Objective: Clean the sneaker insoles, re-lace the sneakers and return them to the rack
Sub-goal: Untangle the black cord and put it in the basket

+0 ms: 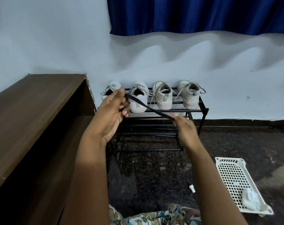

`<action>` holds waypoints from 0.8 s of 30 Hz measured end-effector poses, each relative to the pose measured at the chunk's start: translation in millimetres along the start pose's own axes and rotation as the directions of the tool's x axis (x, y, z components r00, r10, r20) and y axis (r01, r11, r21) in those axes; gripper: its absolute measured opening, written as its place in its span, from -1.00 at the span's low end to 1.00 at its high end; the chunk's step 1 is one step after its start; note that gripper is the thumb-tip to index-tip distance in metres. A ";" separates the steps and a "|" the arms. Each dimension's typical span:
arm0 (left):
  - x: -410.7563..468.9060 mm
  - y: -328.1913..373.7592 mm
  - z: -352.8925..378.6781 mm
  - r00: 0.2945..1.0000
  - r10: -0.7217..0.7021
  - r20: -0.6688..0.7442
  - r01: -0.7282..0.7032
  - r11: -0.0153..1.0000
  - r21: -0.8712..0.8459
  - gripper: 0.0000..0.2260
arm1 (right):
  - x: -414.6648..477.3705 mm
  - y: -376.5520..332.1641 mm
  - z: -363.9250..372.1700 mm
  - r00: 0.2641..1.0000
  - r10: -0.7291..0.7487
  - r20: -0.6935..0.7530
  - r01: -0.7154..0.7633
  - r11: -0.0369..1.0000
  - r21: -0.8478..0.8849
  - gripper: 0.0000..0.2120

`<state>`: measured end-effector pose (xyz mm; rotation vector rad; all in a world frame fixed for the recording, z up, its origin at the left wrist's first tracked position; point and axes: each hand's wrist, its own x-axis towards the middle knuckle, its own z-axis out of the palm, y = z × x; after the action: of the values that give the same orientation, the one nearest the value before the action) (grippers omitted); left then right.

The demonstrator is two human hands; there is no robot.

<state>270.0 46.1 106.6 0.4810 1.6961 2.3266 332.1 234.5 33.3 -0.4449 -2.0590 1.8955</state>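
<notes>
**Q:** Where are the hands, and what do they hold?

**A:** Both reach forward at the centre of the frame. The left hand point(113, 109), higher and to the left, pinches one end of a dark lace point(147, 107) between thumb and curled fingers. The right hand point(185, 127), lower and to the right, is blurred, but its fingers close round the other end. The lace runs taut on a slant between them.

**Q:** And the sneakers?

**A:** Four pale sneakers point(164, 98) stand heels toward the viewer on the top shelf of a black rack point(204, 110). The rack is just beyond the hands, against the wall. Each shoe seems to carry pale laces, and I cannot tell which one the dark lace belongs to.

**Q:** How should this step go?

**A:** Probably by running the lace flat through the fingers to take out twists and evening the two ends. It would then be easier to bring one sneaker down close before threading than to work at arm's reach.

**Q:** What room is there to move?

**A:** A brown wooden cabinet point(32, 103) fills the left side, its edge close to the left forearm, so that side is tight. The dark floor point(154, 168) at lower centre is open, apart from a small white object point(192, 188). A white basket point(219, 159) holding a crumpled cloth point(250, 198) lies at lower right, well apart from the hands.
</notes>
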 end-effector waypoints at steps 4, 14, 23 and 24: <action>2.8 13.3 14.6 0.997 0.068 0.024 -0.062 0.977 -0.203 -0.69 | -7.7 -2.0 27.6 0.964 -0.027 0.266 -0.023 0.983 0.183 -0.63; 14.8 20.9 4.0 0.984 0.146 -0.105 -0.176 0.903 -0.391 -0.68 | -21.1 -2.8 48.2 0.731 -0.060 0.680 -0.293 0.872 0.392 -0.54; 22.7 -38.2 -35.4 0.918 -0.271 -0.289 0.279 0.960 -0.012 -0.73 | -20.5 -9.1 48.3 0.735 0.063 0.676 -0.574 0.588 0.569 -0.55; 19.6 -45.8 -33.7 0.878 -0.369 -0.306 0.432 0.886 0.169 -0.66 | -19.8 -9.2 49.5 0.740 0.086 0.667 -0.596 0.542 0.592 -0.54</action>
<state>238.3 37.8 56.2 -0.1579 1.9748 1.9636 328.8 180.7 38.3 -0.0519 -1.1243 3.2640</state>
